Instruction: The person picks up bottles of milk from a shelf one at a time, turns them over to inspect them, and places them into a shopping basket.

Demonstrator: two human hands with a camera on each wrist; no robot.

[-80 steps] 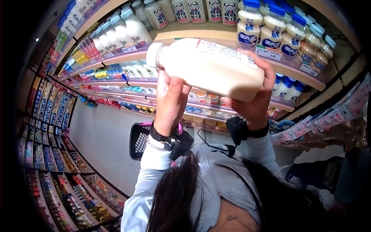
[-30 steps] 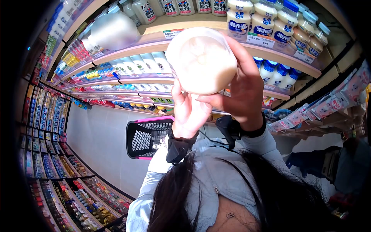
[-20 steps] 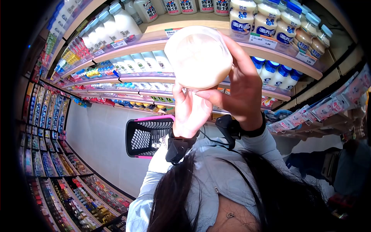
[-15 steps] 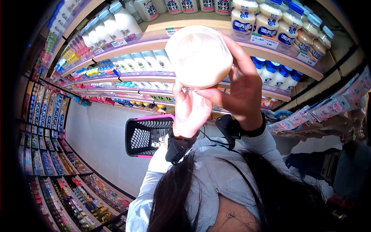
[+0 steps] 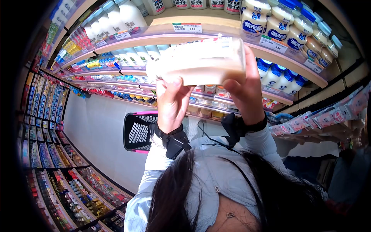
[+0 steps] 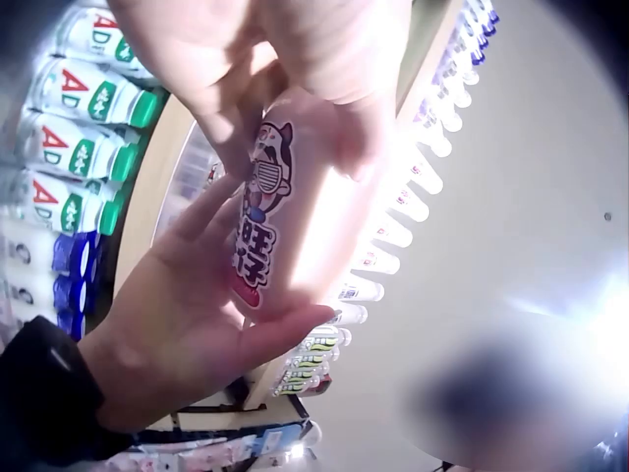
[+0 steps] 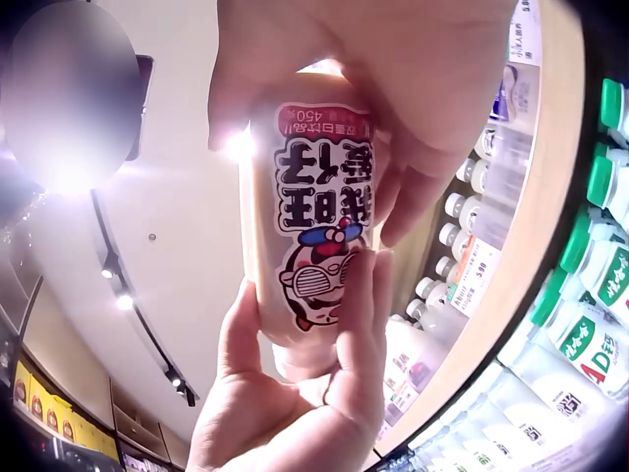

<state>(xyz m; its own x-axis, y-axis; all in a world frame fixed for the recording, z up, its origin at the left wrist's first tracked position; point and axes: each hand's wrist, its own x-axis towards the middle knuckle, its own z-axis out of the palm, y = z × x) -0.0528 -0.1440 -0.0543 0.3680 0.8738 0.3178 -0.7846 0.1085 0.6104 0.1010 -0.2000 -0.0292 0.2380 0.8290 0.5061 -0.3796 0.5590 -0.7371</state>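
Note:
A milk drink bottle (image 5: 205,63), cream-coloured with a pale cap, lies sideways between both hands in front of the shelves in the head view. My left hand (image 5: 172,98) grips its neck end, thumb on the near side. Around the base end curls my right hand (image 5: 249,87), thumb underneath. The bottle (image 7: 319,211) shows a cartoon face and bold Chinese characters in the right wrist view. In the left wrist view, the same label faces partly sideways on the bottle (image 6: 295,206), with the right hand (image 6: 167,315) at its base.
Similar bottles (image 5: 189,4) line the shelf above, near a price tag (image 5: 187,28). Blue-capped yogurt drink bottles (image 5: 253,19) stand at the right. A black shopping basket (image 5: 135,133) with a pink rim sits on the floor. Hanging pink packets (image 5: 328,116) border the right side.
The bottle has turned from its base facing the head camera to lying sideways, cap to the left. My left hand has shifted left, and the view has moved slightly.

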